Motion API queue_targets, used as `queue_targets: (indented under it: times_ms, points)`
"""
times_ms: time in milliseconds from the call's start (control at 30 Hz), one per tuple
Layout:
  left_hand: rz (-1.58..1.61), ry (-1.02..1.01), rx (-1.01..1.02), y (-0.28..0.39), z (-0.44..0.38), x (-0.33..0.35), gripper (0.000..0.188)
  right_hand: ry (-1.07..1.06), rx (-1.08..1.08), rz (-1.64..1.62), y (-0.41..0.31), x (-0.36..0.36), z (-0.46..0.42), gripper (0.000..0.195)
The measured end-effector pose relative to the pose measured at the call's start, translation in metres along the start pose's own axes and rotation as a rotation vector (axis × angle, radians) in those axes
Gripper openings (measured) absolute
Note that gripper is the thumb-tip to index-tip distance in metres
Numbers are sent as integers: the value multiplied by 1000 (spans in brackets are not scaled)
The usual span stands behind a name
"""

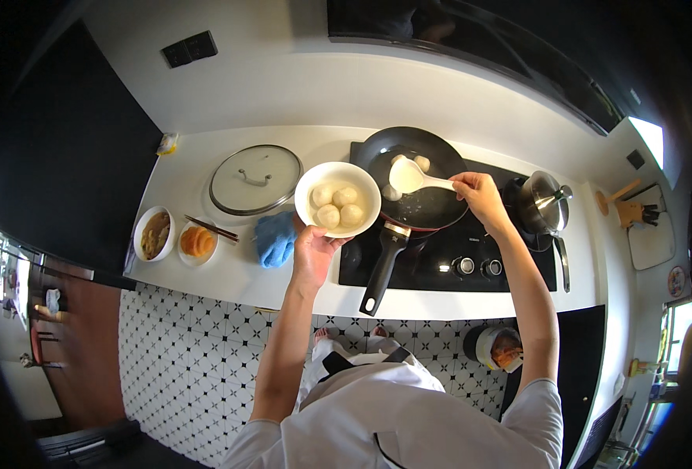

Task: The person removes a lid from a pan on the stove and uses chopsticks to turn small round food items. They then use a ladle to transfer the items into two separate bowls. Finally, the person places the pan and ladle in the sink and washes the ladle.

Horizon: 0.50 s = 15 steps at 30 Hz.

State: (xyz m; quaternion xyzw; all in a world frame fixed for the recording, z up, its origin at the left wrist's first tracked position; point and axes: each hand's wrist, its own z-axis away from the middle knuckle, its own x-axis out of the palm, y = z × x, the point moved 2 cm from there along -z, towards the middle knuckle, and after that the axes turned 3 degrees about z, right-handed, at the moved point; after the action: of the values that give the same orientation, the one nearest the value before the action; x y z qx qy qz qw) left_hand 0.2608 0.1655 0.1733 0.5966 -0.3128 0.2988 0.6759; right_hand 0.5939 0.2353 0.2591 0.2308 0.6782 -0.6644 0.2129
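My left hand holds up a white bowl from below, just left of the pan. Several round white balls lie in liquid in it. My right hand grips the handle of a white ladle, whose bowl has pale liquid in it and is over a black frying pan. In the pan are clear liquid and a few more white balls, partly hidden by the ladle. The pan stands on a black cooktop with its handle towards me.
Left of the bowl are a glass lid, a blue cloth, a bowl of food, and a small plate with bread and chopsticks. A lidded steel pot stands at the right. A bin is on the floor.
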Motion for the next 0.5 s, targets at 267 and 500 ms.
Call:
queue_targets:
  times_ms: [267,500]
  points:
    - [49,-29,-60,-14,-5,5,64,7,-190,121,-80,24,23,19]
    - [98,-71,-70,-9,3,11,67,295,-864,644,-113,66,48,27]
